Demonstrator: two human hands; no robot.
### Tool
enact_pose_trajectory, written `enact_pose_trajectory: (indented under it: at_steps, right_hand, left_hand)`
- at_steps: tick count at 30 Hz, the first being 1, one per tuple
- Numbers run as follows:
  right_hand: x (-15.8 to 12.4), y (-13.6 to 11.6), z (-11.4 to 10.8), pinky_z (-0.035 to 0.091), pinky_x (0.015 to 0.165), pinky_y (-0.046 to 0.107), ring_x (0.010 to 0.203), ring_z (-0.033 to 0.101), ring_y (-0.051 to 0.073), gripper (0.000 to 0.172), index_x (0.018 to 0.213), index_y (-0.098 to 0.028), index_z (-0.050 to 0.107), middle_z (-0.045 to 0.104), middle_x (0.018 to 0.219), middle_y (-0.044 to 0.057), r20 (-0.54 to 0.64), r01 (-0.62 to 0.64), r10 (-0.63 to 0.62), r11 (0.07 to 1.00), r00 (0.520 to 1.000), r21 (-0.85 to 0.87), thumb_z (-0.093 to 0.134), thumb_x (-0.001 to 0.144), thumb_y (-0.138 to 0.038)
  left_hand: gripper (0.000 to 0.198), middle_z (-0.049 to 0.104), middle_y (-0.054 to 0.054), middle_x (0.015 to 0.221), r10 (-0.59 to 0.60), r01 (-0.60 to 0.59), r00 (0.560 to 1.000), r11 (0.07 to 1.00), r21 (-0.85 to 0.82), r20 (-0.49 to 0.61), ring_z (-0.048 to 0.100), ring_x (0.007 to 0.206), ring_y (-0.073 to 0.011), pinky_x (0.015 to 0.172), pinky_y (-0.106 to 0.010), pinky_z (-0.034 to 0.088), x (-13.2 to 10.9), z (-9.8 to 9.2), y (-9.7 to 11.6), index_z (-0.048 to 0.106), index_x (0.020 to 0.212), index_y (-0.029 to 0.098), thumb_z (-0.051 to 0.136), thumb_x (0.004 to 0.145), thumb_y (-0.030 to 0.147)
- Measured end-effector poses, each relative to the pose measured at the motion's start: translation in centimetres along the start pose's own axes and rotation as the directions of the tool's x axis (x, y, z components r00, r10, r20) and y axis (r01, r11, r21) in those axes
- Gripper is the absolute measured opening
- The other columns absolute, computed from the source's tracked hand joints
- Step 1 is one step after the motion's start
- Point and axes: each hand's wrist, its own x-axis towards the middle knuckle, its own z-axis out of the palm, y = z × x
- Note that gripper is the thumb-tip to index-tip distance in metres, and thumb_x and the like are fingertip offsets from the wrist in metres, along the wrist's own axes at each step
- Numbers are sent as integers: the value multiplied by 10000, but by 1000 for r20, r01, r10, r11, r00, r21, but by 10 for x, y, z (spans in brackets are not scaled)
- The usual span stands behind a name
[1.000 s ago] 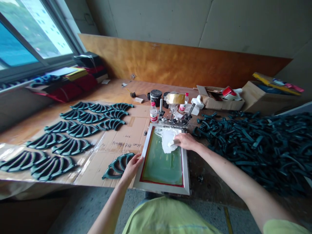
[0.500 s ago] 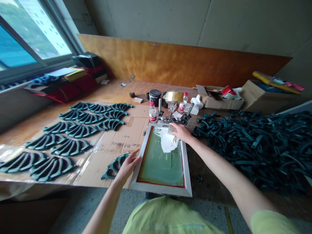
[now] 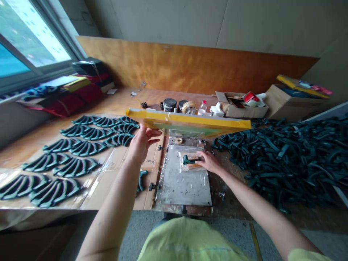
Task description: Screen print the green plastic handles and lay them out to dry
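Over the table [image 3: 123, 98], right hand [image 3: 211, 162] grips green piece [image 3: 190, 160]; left hand's [image 3: 140, 143] frame [image 3: 190, 117] grip unclear.

Left fingers [image 3: 153, 133] at raised frame [image 3: 187, 117], right fingers [image 3: 202, 163] gripping green piece [image 3: 188, 160]

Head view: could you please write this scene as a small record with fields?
Left hand: at the raised rectangular frame with yellow edging; grip unclear
Right hand: fingers on the end of a glossy dark green elongated piece
Under the piece: tan block on flat grey metal plate
Left side: dark green fan-shaped pieces on brown cardboard
Right side: heap of dark green curved pieces
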Motion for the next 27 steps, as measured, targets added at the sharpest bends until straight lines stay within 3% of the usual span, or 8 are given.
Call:
enact_pose_trajectory:
  at_steps: [3,5,9,13,15,18,22,27]
  right_hand:
    - [-1,-22,8,443,911,376,1040,574,224,304,1095,-213,650,671,1069,65,56,35,-34,999,998,-26,725,801,-221]
    - [-3,-38,5,444,887,362,986,569,213,137,950,-190,663,665,993,58,43,14,-13,1000,999,-23,704,819,-181]
    - [-30,-87,9,445,860,345,952,550,211,69,911,-188,654,644,927,60,-29,156,-156,988,987,-9,650,879,-248]
    - [-56,-100,19,443,869,323,936,552,188,154,1011,-218,683,664,929,40,114,495,-495,868,861,34,568,932,-282]
    - [-58,-67,6,446,859,306,926,559,170,190,1022,-238,698,686,949,25,173,430,-422,903,890,-7,532,934,-211]
    - [-55,15,-34,449,869,301,971,558,174,314,921,-242,724,701,973,39,179,48,2,959,984,-279,477,854,-62]
    - [-66,124,-79,421,949,450,1072,545,273,333,750,-216,717,696,943,141,150,-48,113,925,982,-377,442,752,-28]
    - [-98,222,-66,357,1052,524,1216,514,302,406,803,-290,741,678,1164,127,133,-96,198,835,971,-542,412,719,-68]
  left_hand:
    - [539,709,-44,862,-2,0,995,1000,-23,-97,672,799,-157,692,-270,528,-9,3,-16,611,1079,199,497,837,666]
    - [543,728,-68,940,-175,175,983,985,-14,-56,683,797,-163,676,-276,530,-34,4,-44,600,1147,202,545,828,639]
    - [537,727,-136,1058,-693,691,704,719,77,154,709,913,-254,661,-328,557,-104,9,-116,619,1147,180,634,800,590]
    - [310,714,-51,809,-739,740,671,665,-101,60,727,834,-222,638,-287,553,-148,4,-154,633,973,204,629,846,486]
    - [258,696,-28,762,-710,702,702,704,-112,-60,731,788,-209,606,-266,542,-154,-15,-158,621,940,209,602,870,457]
    - [244,712,-43,814,-605,615,713,782,-96,-355,735,794,-209,648,-281,555,-159,-63,-160,584,899,203,522,918,438]
    - [288,727,-86,924,-458,547,598,833,-82,-658,729,808,-193,692,-291,565,-175,-132,-170,552,1026,198,401,966,436]
    - [447,729,-163,930,-406,570,487,818,-71,-773,721,774,-212,652,-303,563,-188,-172,-196,527,1210,124,304,974,431]
